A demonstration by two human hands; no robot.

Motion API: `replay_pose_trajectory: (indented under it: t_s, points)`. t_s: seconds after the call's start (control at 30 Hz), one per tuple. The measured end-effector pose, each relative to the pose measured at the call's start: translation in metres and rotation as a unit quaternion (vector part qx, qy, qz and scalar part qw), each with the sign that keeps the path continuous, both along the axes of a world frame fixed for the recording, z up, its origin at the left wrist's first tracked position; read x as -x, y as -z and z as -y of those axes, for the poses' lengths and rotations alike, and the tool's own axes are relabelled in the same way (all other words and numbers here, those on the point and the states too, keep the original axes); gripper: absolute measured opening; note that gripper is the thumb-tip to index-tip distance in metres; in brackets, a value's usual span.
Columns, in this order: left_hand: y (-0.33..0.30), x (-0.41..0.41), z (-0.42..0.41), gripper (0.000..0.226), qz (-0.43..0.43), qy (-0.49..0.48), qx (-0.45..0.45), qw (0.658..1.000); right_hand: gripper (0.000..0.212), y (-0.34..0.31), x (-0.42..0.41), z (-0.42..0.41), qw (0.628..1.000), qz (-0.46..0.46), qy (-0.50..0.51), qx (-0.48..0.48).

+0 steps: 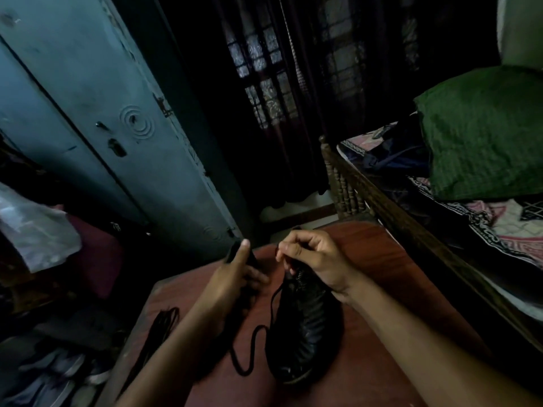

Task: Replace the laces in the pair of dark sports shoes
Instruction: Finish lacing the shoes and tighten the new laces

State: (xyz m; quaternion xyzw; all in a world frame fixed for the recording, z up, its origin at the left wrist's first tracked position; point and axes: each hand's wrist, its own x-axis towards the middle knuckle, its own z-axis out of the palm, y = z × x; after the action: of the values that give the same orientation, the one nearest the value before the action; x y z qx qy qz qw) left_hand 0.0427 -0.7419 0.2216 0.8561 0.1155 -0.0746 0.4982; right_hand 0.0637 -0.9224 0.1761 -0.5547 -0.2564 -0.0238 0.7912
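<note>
A dark sports shoe lies on the reddish wooden table, its toe toward me. A black lace runs from its eyelets and loops over the table on the shoe's left. My right hand pinches the lace's upper end above the shoe's tongue. My left hand rests with straight fingers on a second dark shoe, which is mostly hidden under it. A bundle of dark laces lies at the table's left edge.
A blue-grey metal cupboard stands at the left. A wooden bed with a green pillow runs along the right. Dark curtains hang behind the table. Pale shoes and clutter lie on the floor at lower left.
</note>
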Motion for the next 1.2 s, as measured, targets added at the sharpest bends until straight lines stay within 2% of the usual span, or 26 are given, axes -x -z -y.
replay_pose_trajectory:
  t_s: [0.03,0.07,0.13,0.2,0.23,0.33,0.4,0.47,0.53,0.6,0.77,0.87,0.93,1.07,1.2]
  points:
    - [0.002,0.004,0.001,0.073,0.033,0.002,-0.042,0.999,0.018,0.002,-0.001,0.0,1.0,0.002,0.001,-0.006]
    - [0.006,0.008,0.0,0.058,0.101,0.006,-0.086,0.991,0.017,0.001,-0.002,-0.002,1.0,0.001,-0.003,-0.013]
    - [0.011,0.015,-0.001,0.015,0.263,0.057,-0.16,0.95,0.017,0.002,-0.002,-0.004,1.0,0.0,-0.015,-0.018]
    - [0.018,0.017,0.003,0.043,0.329,0.138,-0.208,0.911,0.018,0.002,-0.002,-0.005,1.0,0.006,-0.011,-0.009]
    - [0.021,0.015,0.004,0.05,0.338,0.157,-0.214,0.903,0.019,0.002,-0.002,-0.005,1.0,0.009,-0.008,-0.005]
    - [0.025,0.009,0.005,0.031,0.367,0.14,-0.196,0.899,0.026,0.004,-0.001,-0.005,0.999,0.023,-0.033,0.019]
    - [0.027,0.006,0.003,0.029,0.368,0.129,-0.156,0.907,0.024,0.002,0.001,-0.006,0.997,0.041,-0.039,0.053]
    - [0.027,0.004,0.003,0.034,0.376,0.137,-0.155,0.903,0.014,-0.002,0.004,-0.007,0.995,0.059,-0.045,0.066]
    - [0.028,0.003,0.004,0.048,0.374,0.141,-0.166,0.902,0.018,-0.007,0.008,-0.007,0.993,0.081,-0.056,0.063]
    - [0.034,0.0,0.004,0.053,0.356,0.134,-0.14,0.914,0.022,-0.009,0.01,-0.007,0.993,0.085,-0.063,0.058]
    - [0.052,-0.012,0.001,0.017,0.34,0.092,-0.089,0.932,0.022,-0.002,0.005,-0.011,0.991,0.1,-0.062,0.059]
    - [0.062,-0.017,0.004,0.016,0.303,0.073,-0.035,0.949,0.021,0.001,0.004,-0.011,0.99,0.1,-0.083,0.063]
    - [0.068,-0.02,0.003,0.025,0.297,0.061,-0.007,0.953,0.019,0.004,0.004,-0.012,0.988,0.099,-0.101,0.066]
    - [0.086,-0.029,-0.003,0.031,0.315,0.049,0.023,0.947,0.025,0.01,0.001,-0.015,0.972,0.16,-0.012,0.172]
    - [0.106,-0.04,-0.004,0.018,0.328,0.009,0.086,0.941,0.019,0.025,0.0,-0.022,0.904,0.264,0.083,0.325]
